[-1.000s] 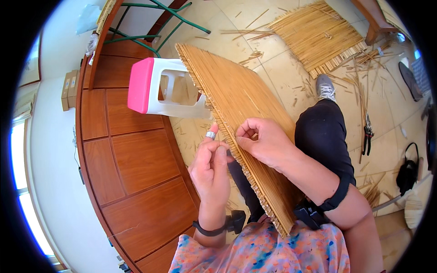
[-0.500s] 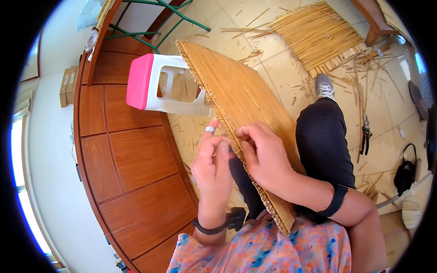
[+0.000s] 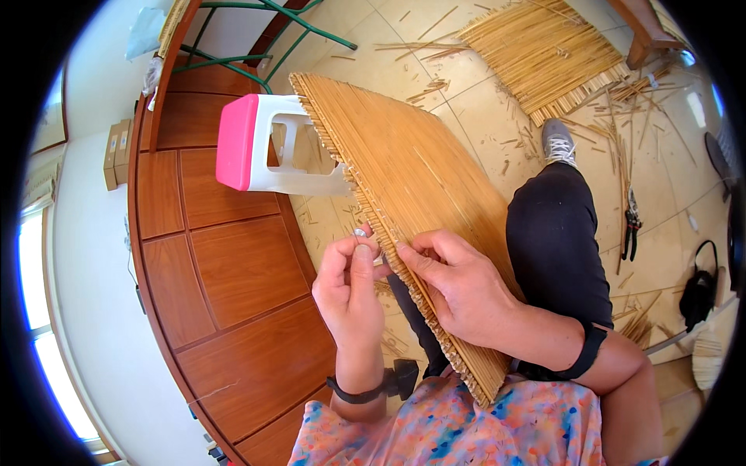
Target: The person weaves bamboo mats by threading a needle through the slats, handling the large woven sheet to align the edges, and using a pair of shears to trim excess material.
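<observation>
Overlapping, at left, a pink-and-white stool with the upper end of a straw-coloured panel; cannot tell whether touching it. Next, just left of the panel's ridged edge, curling the fingers of the left hand toward the thumb; cannot tell whether pinching anything fine. Slanting the panel across the middle, from the stool down to the patterned top: made of slim, close-laid stalks, flat over the face, golden tan with darker streaks, knobbly along the left edge. Resting the thumb of the right hand beside that edge, fingers bent, apart from the left hand; cannot tell whether gripping. Farther right, past a dark-trousered leg, can see a similar mat with uneven ends, then black-handled pruners.
</observation>
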A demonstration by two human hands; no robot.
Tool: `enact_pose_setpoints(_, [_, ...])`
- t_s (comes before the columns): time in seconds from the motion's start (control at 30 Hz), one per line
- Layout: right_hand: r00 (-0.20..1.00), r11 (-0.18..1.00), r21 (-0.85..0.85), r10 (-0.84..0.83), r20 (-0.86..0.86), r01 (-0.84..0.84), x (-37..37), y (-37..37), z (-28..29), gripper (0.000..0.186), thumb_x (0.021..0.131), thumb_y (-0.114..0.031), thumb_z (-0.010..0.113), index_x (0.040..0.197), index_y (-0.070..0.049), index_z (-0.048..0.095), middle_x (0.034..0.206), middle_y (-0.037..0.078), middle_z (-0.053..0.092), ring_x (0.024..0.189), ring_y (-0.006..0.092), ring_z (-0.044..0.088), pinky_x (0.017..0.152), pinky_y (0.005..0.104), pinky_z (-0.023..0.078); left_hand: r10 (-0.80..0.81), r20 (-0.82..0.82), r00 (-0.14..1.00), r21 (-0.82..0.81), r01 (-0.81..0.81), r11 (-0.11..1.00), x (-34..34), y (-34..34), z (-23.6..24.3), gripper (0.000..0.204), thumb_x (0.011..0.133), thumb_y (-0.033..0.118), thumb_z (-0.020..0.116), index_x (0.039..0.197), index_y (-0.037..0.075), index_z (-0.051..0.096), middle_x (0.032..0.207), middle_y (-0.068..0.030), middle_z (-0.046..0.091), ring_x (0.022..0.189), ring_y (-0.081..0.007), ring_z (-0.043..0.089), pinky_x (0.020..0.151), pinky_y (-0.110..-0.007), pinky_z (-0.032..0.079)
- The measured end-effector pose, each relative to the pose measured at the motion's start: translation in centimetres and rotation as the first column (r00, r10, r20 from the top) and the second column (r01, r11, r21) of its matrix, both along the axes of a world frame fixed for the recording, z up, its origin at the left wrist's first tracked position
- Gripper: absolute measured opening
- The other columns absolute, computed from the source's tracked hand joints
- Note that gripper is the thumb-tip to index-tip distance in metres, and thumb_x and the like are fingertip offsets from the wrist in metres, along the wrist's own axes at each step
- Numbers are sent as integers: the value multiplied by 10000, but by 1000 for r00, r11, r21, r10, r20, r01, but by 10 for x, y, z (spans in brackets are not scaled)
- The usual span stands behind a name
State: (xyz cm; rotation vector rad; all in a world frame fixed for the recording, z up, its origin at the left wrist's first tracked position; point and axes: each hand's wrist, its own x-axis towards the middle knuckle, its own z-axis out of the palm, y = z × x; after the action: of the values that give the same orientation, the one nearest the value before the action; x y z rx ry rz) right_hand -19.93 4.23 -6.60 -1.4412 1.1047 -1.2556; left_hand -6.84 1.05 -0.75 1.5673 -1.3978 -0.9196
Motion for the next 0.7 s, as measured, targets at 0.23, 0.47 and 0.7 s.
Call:
enact_pose_setpoints(0.23, [996,997,-31,76,-37,-77,-6,-7,0,488,697,77,570,1183,51,531,1079,171,529,976,342,559,811,388,477,-19,44,999,16,18,1000,2,0,0,114,955,108,512,921,21,577,866,-40,587,747,-52,548,623,-191,503])
enact_pose_setpoints(0.47, [990,984,113,139,18,-140,-3,-12,-1,560,739,72,548,1290,8,467,1094,169,512,977,342,556,803,386,475,-9,-33,999,48,10,999,4,1,1,123,957,101,501,914,12,575,933,-65,608,780,-70,564,636,-203,514])
enact_pose_setpoints(0.7, [965,987,-14,157,-209,-163,-5,-15,-1,606,727,53,587,1313,-17,451,1075,158,512,964,341,554,799,395,474,-89,249,964,58,77,995,3,5,7,128,953,92,500,903,4,578,967,-61,590,888,-102,579,659,-226,528])
